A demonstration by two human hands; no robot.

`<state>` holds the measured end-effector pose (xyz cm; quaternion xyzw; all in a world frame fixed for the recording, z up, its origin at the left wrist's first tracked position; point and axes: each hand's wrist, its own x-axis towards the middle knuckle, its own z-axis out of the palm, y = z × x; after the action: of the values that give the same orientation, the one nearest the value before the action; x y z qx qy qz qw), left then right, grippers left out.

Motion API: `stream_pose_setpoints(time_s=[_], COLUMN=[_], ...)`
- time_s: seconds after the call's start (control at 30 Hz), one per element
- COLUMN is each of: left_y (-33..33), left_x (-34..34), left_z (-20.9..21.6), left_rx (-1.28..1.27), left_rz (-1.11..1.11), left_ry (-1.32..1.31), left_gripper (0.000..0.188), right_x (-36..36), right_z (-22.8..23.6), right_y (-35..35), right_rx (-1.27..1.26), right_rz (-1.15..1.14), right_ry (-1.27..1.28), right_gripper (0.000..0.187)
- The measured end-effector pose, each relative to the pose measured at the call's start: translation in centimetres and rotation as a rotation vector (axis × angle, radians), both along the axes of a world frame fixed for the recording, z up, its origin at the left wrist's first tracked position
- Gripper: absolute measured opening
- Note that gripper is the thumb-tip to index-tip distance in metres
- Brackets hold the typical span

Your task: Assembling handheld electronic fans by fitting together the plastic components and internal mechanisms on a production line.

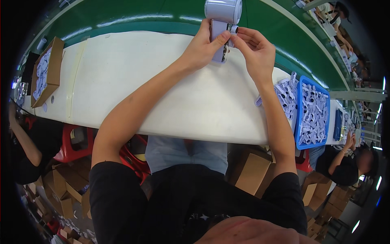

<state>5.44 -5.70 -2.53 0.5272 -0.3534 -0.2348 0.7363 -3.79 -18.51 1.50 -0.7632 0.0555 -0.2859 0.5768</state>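
Over the far edge of the white table, my left hand is closed round the rectangular body of a pale plastic device. A wide, round cylinder forms its upper end. Along the device's right side the casing stands open, with dark inner parts showing. My right hand is closed at that side, thumb and finger pinching a small white part with a dark round end. Whether this part is seated in the device or apart from it, I cannot tell. Both forearms reach across the table.
A blue basket full of small white plastic parts stands at the right, with a loose heap beside it. At the left is a cardboard box of white pieces. A green conveyor belt runs beyond the table. Co-workers sit either side.
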Motion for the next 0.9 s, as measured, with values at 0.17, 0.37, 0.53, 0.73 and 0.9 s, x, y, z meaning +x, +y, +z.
stream_pose_setpoints(time_s=[0.17,0.37,0.53,0.73,0.9], left_y=[-0.14,-0.25,-0.24,-0.18,-0.21], left_x=[0.15,0.28,0.55,0.50,0.36], left_z=[-0.22,-0.48,-0.49,-0.39,-0.37], left_rx=[-0.004,0.004,-0.007,0.000,-0.009], left_rz=[0.016,0.021,0.022,0.020,0.032], left_ry=[-0.026,-0.020,-0.025,-0.029,-0.034], left_gripper=[0.065,0.064,0.064,0.066,0.067], right_x=[-0.03,-0.27,-0.03,0.05,0.16], right_z=[0.04,0.34,0.35,0.04,-0.13], right_y=[-0.08,-0.10,-0.22,-0.34,-0.35], right_rx=[-0.035,-0.039,0.021,0.003,0.019], right_rz=[-0.029,-0.012,0.020,0.012,0.004], right_ry=[0.024,0.092,0.070,0.062,0.030], right_gripper=[0.027,0.032,0.031,0.029,0.027])
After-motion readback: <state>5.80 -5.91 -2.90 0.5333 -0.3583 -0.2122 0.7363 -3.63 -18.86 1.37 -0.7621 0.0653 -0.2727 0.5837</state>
